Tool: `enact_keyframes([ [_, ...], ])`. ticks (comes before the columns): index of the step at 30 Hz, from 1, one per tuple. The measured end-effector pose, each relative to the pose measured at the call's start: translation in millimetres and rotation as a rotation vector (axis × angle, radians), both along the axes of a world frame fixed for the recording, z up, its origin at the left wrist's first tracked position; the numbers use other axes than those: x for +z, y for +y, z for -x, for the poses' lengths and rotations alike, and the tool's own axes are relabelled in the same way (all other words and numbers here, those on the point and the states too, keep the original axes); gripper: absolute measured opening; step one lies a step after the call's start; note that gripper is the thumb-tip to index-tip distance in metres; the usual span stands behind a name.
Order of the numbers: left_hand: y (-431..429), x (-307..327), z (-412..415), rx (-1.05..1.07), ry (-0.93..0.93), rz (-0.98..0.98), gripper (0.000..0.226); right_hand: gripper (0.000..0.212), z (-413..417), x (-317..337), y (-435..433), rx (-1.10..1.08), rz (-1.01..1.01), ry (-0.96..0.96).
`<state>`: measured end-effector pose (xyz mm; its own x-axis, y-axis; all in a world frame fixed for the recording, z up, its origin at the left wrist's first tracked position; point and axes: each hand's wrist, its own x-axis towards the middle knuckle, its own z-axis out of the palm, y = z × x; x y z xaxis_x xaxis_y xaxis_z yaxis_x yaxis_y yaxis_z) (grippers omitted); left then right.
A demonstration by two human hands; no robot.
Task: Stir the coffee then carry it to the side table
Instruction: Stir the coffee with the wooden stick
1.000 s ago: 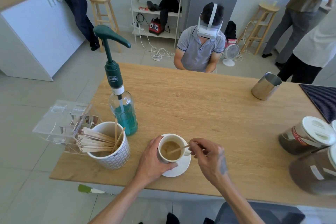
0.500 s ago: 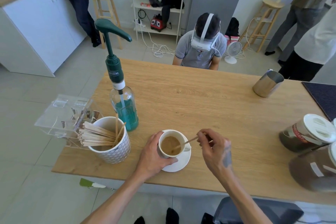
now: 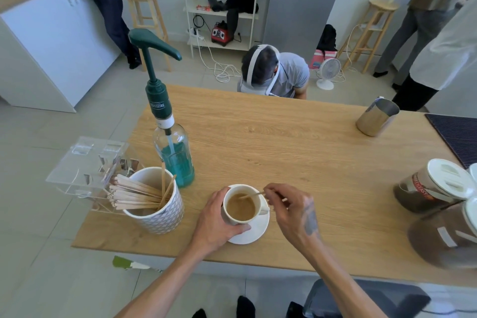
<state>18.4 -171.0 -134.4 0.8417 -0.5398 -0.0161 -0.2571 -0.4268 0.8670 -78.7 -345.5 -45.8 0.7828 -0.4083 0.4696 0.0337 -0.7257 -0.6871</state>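
A white coffee cup (image 3: 241,207) full of light-brown coffee stands on a white saucer (image 3: 254,233) near the front edge of the wooden table (image 3: 296,162). My left hand (image 3: 215,222) wraps around the cup's left side and holds it steady. My right hand (image 3: 290,210), just right of the cup, pinches a thin wooden stir stick (image 3: 251,195) whose far end dips into the coffee.
A patterned mug of wooden stir sticks (image 3: 152,199), a clear acrylic box (image 3: 86,165) and a blue syrup pump bottle (image 3: 175,152) stand to the left. Coffee jars (image 3: 433,186) sit at the right, a steel pitcher (image 3: 375,117) far right. A person sits across the table.
The stick's tip has swung around inside the cup as my right hand moved slightly. My left hand stays on the cup. The person opposite has bent the head lower.
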Motion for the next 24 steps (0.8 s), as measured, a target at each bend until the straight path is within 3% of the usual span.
enact_keyframes([
  [3, -0.1, -1.5, 0.2, -0.007, 0.01, 0.004, 0.097, 0.014, 5.2, -0.5, -2.2, 0.039, -0.036, 0.058],
  [7, -0.2, -0.6, 1.5, 0.005, 0.006, 0.012, 0.095, 0.022, 5.9, -1.7, -12.0, -0.096, 0.069, -0.031],
  [12, 0.6, 0.1, 0.5, -0.005, 0.003, 0.015, 0.094, 0.009, 2.3, 2.3, 1.0, 0.048, 0.024, 0.034],
  [17, -0.8, 2.6, 1.9, -0.004, 0.008, 0.014, 0.096, 0.014, 7.6, 1.9, -11.6, -0.087, 0.069, -0.013],
  [24, 0.6, 3.2, 0.4, -0.013, 0.021, 0.03, 0.092, 0.024, 6.3, -0.1, -3.4, -0.007, 0.007, 0.024],
])
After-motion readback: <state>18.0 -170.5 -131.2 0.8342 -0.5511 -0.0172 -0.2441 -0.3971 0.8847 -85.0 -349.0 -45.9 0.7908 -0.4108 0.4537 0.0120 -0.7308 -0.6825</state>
